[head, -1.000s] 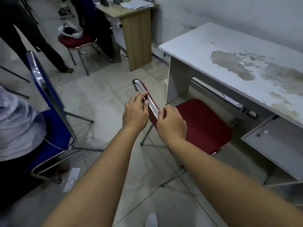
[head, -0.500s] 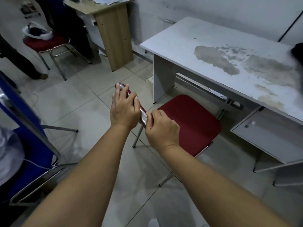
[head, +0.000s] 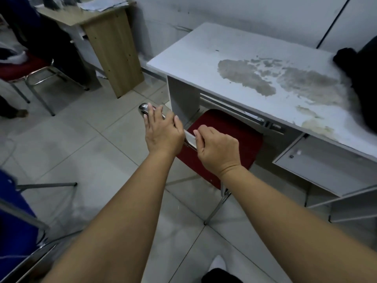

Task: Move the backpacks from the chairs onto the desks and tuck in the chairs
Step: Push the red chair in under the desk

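Note:
A red chair [head: 230, 139] with a chrome frame stands at the white desk [head: 204, 56], its seat partly under the desk's front edge. My left hand [head: 163, 131] and my right hand [head: 218, 152] both grip the chrome top of the chair's backrest, side by side. A black backpack [head: 363, 78] lies on the desk's right end, partly cut off by the frame edge. The desk top is worn and stained in the middle.
A blue chair [head: 16, 221] stands close at the lower left. Another red chair [head: 22, 68] with a white item on it is at the far left, beside a wooden desk [head: 110, 37] with papers. A person's legs show there. A drawer unit [head: 326, 164] hangs under the white desk.
The red chair has slid forward toward the white desk, its seat now partly under it. Both hands kept their grip on the backrest. The backpack has come into view.

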